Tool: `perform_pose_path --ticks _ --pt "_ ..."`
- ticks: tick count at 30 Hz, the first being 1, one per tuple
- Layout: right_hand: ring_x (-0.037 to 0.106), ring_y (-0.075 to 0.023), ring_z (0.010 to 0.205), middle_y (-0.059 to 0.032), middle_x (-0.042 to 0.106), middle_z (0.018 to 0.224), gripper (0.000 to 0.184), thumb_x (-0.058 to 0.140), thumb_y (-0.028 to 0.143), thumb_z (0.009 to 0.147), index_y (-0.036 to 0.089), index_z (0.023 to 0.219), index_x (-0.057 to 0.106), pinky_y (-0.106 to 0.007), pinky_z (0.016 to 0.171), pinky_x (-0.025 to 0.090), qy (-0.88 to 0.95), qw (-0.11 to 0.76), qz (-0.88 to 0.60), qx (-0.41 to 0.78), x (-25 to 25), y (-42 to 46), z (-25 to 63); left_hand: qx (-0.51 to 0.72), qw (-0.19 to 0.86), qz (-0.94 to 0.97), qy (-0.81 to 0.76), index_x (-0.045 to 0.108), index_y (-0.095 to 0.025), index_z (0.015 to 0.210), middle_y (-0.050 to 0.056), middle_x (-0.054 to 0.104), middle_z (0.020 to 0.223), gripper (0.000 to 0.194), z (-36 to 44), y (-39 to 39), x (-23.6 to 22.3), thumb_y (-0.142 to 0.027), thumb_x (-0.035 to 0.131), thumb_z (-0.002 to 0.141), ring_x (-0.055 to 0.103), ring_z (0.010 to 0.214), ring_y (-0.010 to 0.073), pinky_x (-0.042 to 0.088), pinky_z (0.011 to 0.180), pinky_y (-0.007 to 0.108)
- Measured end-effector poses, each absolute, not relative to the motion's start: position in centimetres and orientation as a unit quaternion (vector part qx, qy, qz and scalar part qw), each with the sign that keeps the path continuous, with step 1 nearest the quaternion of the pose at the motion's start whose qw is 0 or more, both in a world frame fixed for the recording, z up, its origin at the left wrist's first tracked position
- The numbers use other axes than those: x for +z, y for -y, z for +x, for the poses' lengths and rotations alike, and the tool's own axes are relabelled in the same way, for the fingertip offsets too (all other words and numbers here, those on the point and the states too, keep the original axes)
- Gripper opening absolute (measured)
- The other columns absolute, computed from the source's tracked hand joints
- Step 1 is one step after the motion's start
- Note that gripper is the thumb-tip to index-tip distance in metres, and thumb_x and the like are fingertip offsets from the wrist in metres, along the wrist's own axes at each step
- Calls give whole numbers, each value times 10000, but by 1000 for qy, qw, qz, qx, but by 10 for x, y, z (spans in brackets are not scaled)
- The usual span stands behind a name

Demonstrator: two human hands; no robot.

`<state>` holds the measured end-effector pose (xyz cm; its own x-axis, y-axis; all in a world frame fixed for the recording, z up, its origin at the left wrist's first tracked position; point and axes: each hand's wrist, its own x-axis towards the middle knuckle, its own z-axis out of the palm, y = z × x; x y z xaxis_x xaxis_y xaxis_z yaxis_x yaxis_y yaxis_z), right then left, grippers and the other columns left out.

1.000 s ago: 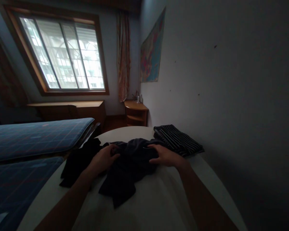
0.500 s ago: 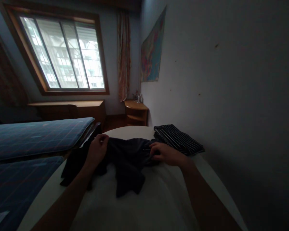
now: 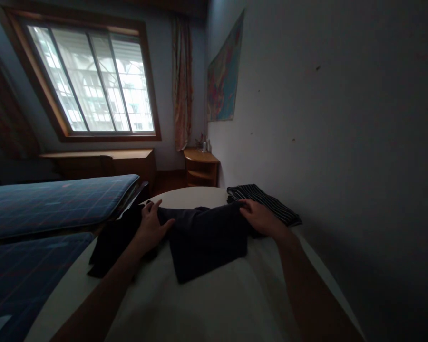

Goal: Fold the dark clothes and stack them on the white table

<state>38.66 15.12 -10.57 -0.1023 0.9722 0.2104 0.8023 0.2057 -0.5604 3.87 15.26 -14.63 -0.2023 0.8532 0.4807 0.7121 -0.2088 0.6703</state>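
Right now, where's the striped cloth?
The striped cloth lies right of centre in the head view, on the table near the wall, just beyond the right hand.

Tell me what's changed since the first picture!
The dark navy cloth garment, crumpled before, now spreads flatter. The bare right hand moved right and farther away; the bare left hand, slightly left. The folded black cloth with white stripes stayed put.
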Motion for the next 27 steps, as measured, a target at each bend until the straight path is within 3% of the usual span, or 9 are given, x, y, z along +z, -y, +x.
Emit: perform_pose_path --ticks 2,4,8,11,15,19,22,24,27 --pt "510 -268 1296 -152 534 1420 573 589 300 884 147 1421 461 -383 1084 381 771 245 -561 177 -108 -146 380 373 48 696 -612 583 -155 1264 175 431 1429 599 51 -139 -146 -344 709 710 390 1351 376 326 1120 507" --pt "432 -266 1362 -152 445 1494 701 653 303 841 156 1473 390 -391 1137 320 802 210 -522 200 -109 -141 374 275 101 774 -562 615 -214 1208 117 548 1321 463 62 -124 -144 -346 655 767 505 1244 320 386 1072 465" --pt "533 -258 1232 -128 534 1368 624 751 272 736 186 1326 566 -357 1058 403 821 113 -517 214 -113 -134 359 89 243 858 -444 628 -257 1191 53 662 1178 442 80 -102 -141 -308 661 753 621 1064 247 471 944 362" --pt "594 -270 1108 -104 612 1217 593 828 278 625 205 1189 659 -339 938 471 824 23 -527 208 -121 -132 345 21 235 865 -443 648 -221 1160 80 657 1194 469 89 -96 -146 -241 685 692 628 1058 268 479 900 353" --pt "650 -267 1001 -78 694 1105 573 821 181 575 224 1131 693 -297 787 492 818 -46 -539 196 -135 -133 328 12 208 870 -446 665 -214 1062 67 705 1049 368 93 -96 -152 -158 595 705 664 946 245 488 795 314" --pt "685 -243 906 -71 740 959 280 720 131 662 218 926 751 -266 683 464 804 -64 -566 168 -136 -131 323 24 226 868 -441 668 -225 1101 51 731 975 437 83 -98 -142 -118 507 709 684 867 225 492 736 293" --pt "677 -211 788 -50 734 842 176 678 159 679 216 829 750 -256 622 438 809 -49 -558 179 -121 -123 326 59 268 860 -431 659 -261 1201 22 734 1002 538 71 -98 -122 -145 511 696 683 861 213 500 757 294" --pt "650 -195 734 -42 717 799 151 649 177 683 206 803 735 -257 606 422 821 -27 -539 184 -106 -113 330 78 284 863 -411 722 -276 1081 0 731 971 468 64 -97 -107 -142 486 700 668 890 201 493 824 300" --pt "619 -183 741 -45 700 845 159 622 223 695 192 835 691 -253 614 404 848 15 -497 187 -85 -91 333 118 255 885 -372 717 -242 707 6 705 920 265 59 -93 -92 -139 473 696 611 1015 206 438 963 312"
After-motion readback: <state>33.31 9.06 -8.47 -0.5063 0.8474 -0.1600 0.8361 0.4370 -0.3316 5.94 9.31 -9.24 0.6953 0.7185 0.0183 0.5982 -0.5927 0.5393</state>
